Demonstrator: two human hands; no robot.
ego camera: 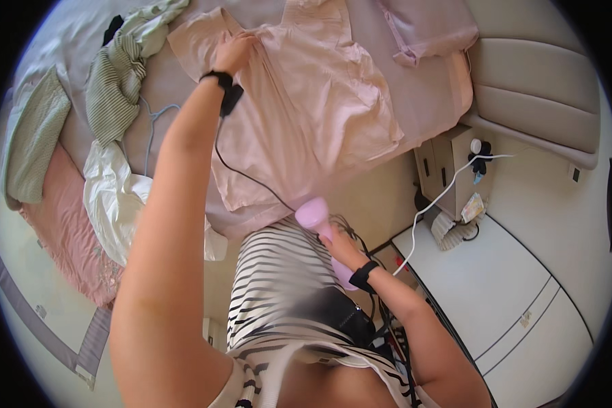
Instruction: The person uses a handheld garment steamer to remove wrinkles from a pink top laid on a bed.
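Note:
A pale pink short-sleeved shirt (285, 102) lies spread over the bed edge, its lower hem towards me. My left hand (236, 51) is on the shirt near its neckline, fingers bent onto the cloth, and folds run down from there. My right hand (344, 247) grips the handle of a pink handheld garment steamer (312, 214). The steamer's head is just in front of the hem, close to my striped clothing (270, 270). Both wrists wear black bands, and a thin dark cable (250, 176) leads down from the left one.
On the bed (183, 66) lie a striped garment (113, 86), a white garment (112, 194), a blue hanger (154, 115) and folded pink cloth (433, 30). A white cord (428, 206) hangs past the bedside cabinet (446, 163) at right. Black cables dangle beside my right arm.

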